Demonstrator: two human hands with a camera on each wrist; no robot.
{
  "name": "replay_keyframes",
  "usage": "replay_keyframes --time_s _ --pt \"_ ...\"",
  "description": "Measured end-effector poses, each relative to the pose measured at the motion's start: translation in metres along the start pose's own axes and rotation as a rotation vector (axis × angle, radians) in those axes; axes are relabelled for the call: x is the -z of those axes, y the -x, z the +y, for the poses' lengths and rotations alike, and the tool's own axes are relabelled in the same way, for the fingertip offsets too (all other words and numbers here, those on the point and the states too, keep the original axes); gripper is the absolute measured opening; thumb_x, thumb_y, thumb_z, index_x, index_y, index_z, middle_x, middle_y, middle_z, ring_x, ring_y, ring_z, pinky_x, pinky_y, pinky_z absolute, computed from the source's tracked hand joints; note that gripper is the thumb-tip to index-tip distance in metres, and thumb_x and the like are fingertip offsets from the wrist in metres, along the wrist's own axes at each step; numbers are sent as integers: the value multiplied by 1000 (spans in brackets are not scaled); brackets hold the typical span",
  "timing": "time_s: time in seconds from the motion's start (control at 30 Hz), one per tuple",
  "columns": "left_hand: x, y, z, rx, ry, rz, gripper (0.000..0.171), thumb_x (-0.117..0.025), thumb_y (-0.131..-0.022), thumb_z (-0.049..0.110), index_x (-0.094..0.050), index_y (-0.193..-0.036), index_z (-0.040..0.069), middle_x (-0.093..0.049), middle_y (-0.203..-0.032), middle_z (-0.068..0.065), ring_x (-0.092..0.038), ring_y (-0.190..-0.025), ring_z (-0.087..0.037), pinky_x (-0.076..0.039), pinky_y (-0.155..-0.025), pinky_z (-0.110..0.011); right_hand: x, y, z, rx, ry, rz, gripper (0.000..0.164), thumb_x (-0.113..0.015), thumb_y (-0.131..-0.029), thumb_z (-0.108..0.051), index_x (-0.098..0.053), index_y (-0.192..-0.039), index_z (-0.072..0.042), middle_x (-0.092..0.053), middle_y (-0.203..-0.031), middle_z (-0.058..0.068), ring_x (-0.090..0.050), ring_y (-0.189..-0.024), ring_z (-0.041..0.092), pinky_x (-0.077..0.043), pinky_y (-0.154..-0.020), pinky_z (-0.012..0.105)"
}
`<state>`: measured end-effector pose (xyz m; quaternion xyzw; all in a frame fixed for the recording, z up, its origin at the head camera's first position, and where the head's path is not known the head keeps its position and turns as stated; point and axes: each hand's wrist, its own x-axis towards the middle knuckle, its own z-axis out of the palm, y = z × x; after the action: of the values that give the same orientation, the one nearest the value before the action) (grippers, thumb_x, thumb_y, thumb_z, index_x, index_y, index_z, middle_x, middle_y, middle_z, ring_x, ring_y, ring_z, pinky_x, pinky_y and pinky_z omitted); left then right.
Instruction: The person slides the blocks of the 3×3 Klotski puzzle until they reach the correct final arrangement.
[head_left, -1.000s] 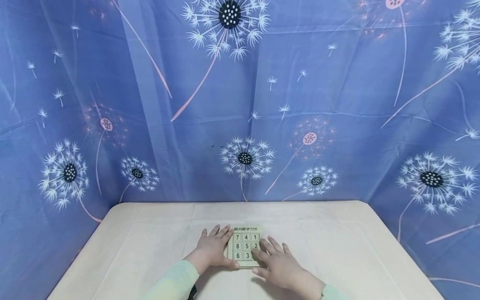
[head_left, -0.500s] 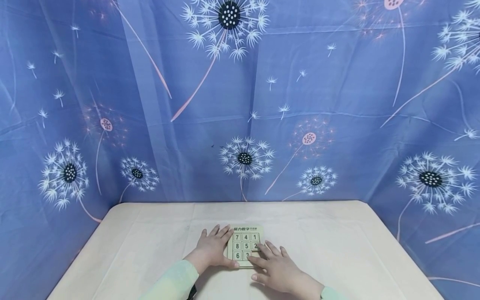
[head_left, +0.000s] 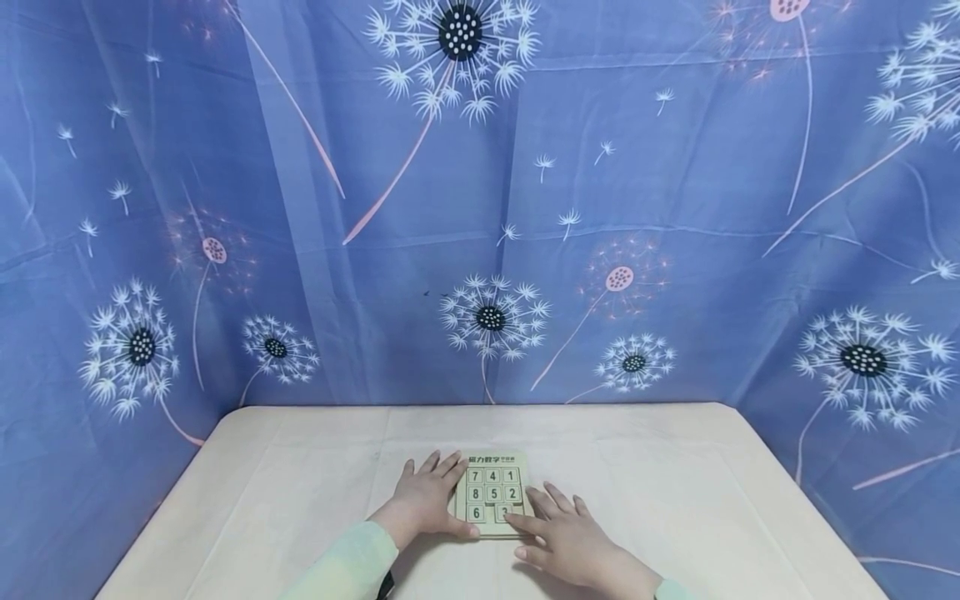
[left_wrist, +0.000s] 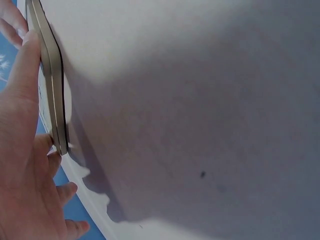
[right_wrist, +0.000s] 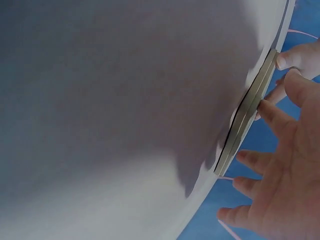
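Observation:
A pale green sliding number puzzle (head_left: 514, 459) lies flat on the table, numbered tiles facing up. Its rows read 7 4 1, then 8 5 2; in the bottom row the 6 tile (head_left: 476, 513) and the 3 tile (head_left: 505, 511) have a gap between them. My left hand (head_left: 426, 498) rests along the left side, thumb at the near left corner and fingers spread toward the far left corner. With its index fingertip, my right hand (head_left: 572, 546) touches the 3 tile; its other fingers spread beside the right edge. In both wrist views the puzzle's thick side edge (left_wrist: 56, 95) shows.
A cream cloth covers the table (head_left: 637, 450). Behind and on both sides hangs a blue curtain (head_left: 405, 333) printed with dandelions. A small dark object (head_left: 386, 585) shows under the left sleeve (head_left: 348, 560).
The 3 tile has slid right, from the middle of the bottom row to its right end, under my right index finger. My left hand has stayed in place.

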<state>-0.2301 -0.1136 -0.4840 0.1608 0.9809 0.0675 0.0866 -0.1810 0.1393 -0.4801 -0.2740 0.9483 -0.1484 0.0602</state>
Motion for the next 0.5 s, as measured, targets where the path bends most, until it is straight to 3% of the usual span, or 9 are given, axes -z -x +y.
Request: replay_keyframes --time_s 0.5 --pt "-2 -1 -1 14 -4 -8 113 -79 -67 77 -44 -156 18 -41 -165 -3 -37 -154 -36 -29 -125 -65 0 4 7 3 0 32 50 -61 -95 -56 -66 -137 -28 -51 -155 19 -38 -146 54 -31 -106 86"
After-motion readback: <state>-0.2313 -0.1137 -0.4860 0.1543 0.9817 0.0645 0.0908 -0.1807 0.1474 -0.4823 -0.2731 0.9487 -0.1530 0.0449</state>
